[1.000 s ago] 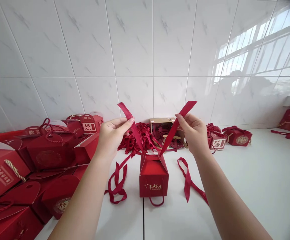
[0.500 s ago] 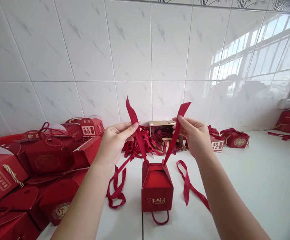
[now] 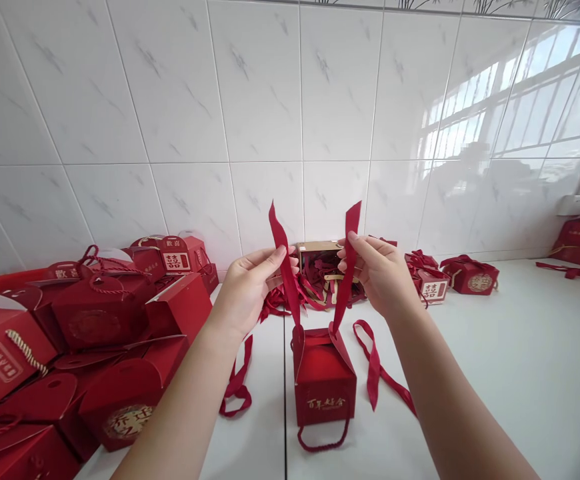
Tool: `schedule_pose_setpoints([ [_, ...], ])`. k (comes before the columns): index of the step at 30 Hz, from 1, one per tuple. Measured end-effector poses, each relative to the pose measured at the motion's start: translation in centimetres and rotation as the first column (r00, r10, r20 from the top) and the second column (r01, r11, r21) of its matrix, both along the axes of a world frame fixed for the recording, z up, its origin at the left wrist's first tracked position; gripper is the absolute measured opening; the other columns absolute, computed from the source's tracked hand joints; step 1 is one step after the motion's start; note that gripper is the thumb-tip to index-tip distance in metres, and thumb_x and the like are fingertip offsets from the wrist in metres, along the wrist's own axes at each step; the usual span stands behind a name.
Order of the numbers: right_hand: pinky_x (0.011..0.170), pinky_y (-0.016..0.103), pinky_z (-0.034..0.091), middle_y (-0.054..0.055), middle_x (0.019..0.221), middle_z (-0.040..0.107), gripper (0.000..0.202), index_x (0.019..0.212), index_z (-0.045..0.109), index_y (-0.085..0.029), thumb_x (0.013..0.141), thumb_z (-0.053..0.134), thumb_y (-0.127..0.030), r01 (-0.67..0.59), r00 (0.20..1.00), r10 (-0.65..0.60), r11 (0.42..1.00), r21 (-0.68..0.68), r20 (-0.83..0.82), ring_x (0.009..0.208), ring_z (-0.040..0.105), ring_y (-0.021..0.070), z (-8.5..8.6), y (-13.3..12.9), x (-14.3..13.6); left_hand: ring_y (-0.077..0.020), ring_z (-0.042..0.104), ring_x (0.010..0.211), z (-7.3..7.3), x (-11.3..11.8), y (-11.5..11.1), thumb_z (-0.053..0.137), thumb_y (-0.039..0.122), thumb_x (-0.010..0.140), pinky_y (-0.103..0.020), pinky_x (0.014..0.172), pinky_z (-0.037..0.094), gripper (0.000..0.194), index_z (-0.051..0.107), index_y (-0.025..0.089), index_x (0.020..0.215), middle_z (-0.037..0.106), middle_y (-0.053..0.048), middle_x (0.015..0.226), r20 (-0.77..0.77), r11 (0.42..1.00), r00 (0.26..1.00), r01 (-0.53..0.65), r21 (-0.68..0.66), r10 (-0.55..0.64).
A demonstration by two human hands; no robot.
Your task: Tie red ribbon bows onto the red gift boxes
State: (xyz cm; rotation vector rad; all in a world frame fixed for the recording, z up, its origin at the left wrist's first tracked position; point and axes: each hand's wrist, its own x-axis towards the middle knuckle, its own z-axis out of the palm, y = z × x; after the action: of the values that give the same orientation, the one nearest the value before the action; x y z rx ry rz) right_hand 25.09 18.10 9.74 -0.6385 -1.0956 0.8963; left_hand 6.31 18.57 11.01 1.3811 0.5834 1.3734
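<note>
A small red box with gold characters stands on the white table, a dark red cord handle hanging at its front. Its two top flaps lean inward, and a red ribbon rises from each. My left hand pinches the left ribbon end between thumb and fingers. The right ribbon end is pinched in my right hand. Both ends point upward, apart from each other. Loose ribbons lie on the table left and right of the box.
Many red gift boxes are piled on the left. Behind my hands, an open cardboard box holds ribbons. Further red boxes stand at the back right against the tiled wall. A ribbon lies at the far right.
Both ribbon ends have come closer together, with my left hand moved right and my right hand slightly left. The small box has shifted a little to the right.
</note>
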Motion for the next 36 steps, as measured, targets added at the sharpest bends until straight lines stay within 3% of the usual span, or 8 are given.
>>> schedule_pose_setpoints([
  [6,0.042,0.02,0.036,-0.001,0.064,0.062,0.023,0.088,0.068,-0.017,0.073,0.066,-0.035,0.046,0.983,-0.046,0.999,0.002,0.179,0.043,0.044,0.0045,-0.2,-0.3,-1.1,-0.0077,0.051,0.059,-0.3,0.6,-0.3,0.066,0.032,0.075,-0.02,0.062,0.044,0.02,0.066,0.016,0.063,0.056,0.002,0.056,-0.142,0.996,0.99,-0.005,0.089,0.018],
  [14,0.04,0.02,0.026,-0.004,0.058,0.051,0.017,0.083,0.069,-0.017,0.076,0.063,-0.031,-0.277,0.913,0.253,0.96,0.031,0.319,0.044,0.031,0.0035,0.0,-1.2,-1.7,-0.0099,0.048,0.056,-0.4,1.0,-0.9,0.067,0.036,0.072,-0.022,0.053,0.039,0.018,0.069,0.019,0.073,0.056,0.002,0.06,-0.329,0.985,0.936,-0.077,0.152,0.124],
  [21,0.053,0.021,0.044,-0.001,0.071,0.061,0.024,0.096,0.069,-0.02,0.083,0.056,-0.036,-0.303,0.878,0.23,0.946,0.115,0.42,0.058,0.053,0.0077,-0.2,-1.0,-1.6,-0.0132,0.058,0.065,-0.6,0.7,-0.3,0.066,0.026,0.071,-0.027,0.063,0.046,0.021,0.066,0.019,0.091,0.061,0.0,0.068,-0.28,1.0,0.96,0.0,0.017,0.005],
  [25,0.074,0.031,0.05,0.003,0.089,0.067,0.02,0.093,0.07,-0.023,0.085,0.053,-0.03,-0.222,0.784,0.0,0.934,0.281,0.621,0.082,0.061,0.0149,-0.2,-0.8,-0.7,-0.0117,0.059,0.067,-0.4,0.2,0.1,0.061,0.02,0.074,-0.027,0.068,0.047,0.016,0.061,0.017,0.09,0.056,0.002,0.067,-0.106,0.99,0.99,0.077,-0.118,-0.089],
  [28,0.077,0.032,0.05,0.004,0.093,0.067,0.022,0.095,0.071,-0.025,0.086,0.051,-0.024,-0.126,0.674,-0.247,0.89,0.438,0.696,0.088,0.061,0.0172,-0.3,-0.7,-0.3,-0.0105,0.058,0.067,-0.3,0.1,0.1,0.06,0.017,0.074,-0.025,0.069,0.047,0.017,0.06,0.017,0.092,0.057,0.002,0.068,-0.041,0.983,0.992,0.114,-0.141,-0.121],
  [30,0.077,0.033,0.05,0.004,0.095,0.067,0.024,0.097,0.071,-0.026,0.086,0.05,-0.021,-0.128,0.646,-0.293,0.868,0.479,0.705,0.09,0.06,0.0174,-0.4,-0.6,-0.3,-0.012,0.058,0.07,-0.3,0.2,0.0,0.059,0.02,0.075,-0.026,0.069,0.047,0.019,0.061,0.016,0.093,0.061,-0.001,0.073,-0.06,0.987,0.991,0.108,-0.119,-0.116],
  [33,0.077,0.032,0.05,0.004,0.098,0.067,0.022,0.095,0.071,-0.026,0.085,0.052,-0.025,-0.084,0.692,-0.292,0.875,0.476,0.66,0.09,0.06,0.018,-0.4,-0.6,-0.4,-0.0157,0.058,0.07,-0.5,0.6,-0.4,0.058,0.032,0.077,-0.028,0.066,0.045,0.025,0.063,0.018,0.098,0.064,-0.003,0.075,-0.228,0.994,0.969,-0.079,0.075,0.094],
  [36,0.059,0.029,0.047,0.004,0.078,0.067,0.022,0.082,0.072,-0.021,0.083,0.054,-0.035,0.11,0.741,-0.331,0.918,0.381,0.584,0.07,0.06,0.0163,-0.3,-1.0,0.0,-0.0159,0.056,0.067,-0.6,0.5,-0.8,0.057,0.037,0.078,-0.027,0.065,0.041,0.027,0.064,0.021,0.099,0.062,-0.001,0.07,-0.327,0.825,0.797,-0.341,0.45,0.508],
])
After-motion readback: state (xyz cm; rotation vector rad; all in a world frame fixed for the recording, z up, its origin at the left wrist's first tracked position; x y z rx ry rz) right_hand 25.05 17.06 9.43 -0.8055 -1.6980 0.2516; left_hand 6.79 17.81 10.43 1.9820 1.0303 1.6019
